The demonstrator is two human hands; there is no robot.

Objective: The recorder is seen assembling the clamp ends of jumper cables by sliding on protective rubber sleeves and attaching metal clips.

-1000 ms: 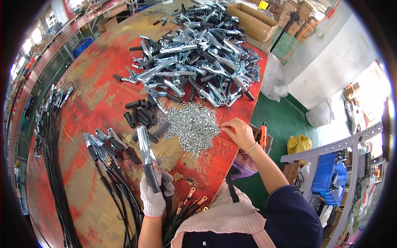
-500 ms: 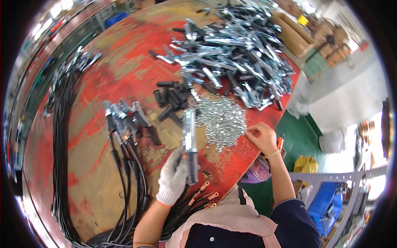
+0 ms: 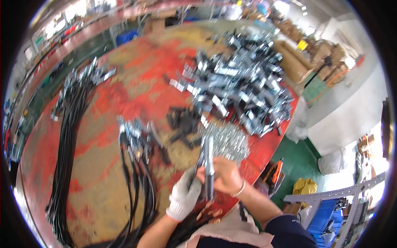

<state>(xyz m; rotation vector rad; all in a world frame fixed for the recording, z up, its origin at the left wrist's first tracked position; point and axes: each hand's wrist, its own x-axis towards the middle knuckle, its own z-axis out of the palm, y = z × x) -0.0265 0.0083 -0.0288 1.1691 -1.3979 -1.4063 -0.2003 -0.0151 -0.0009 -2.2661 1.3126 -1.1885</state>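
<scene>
My left hand, in a white knit glove, is closed round a silver metal spring clamp with a black handle grip, held upright near the table's front edge. My bare right hand has its fingers bent and pinched against the clamp's side; anything between the fingertips is too small or blurred to make out. Just beyond the hands lies a heap of small shiny metal pieces. Black tube-like sleeves are piled to its left. Copper cable lugs show below my hands.
A large heap of metal clamps covers the table's far right. Clamps on black cables lie left of my hands, and a long black cable bundle runs along the left edge. A cardboard box stands behind the heap.
My right hand has left the edge of the small-metal heap and moved left to the clamp. My left hand has shifted slightly right with the clamp. The whole view has tilted up.
</scene>
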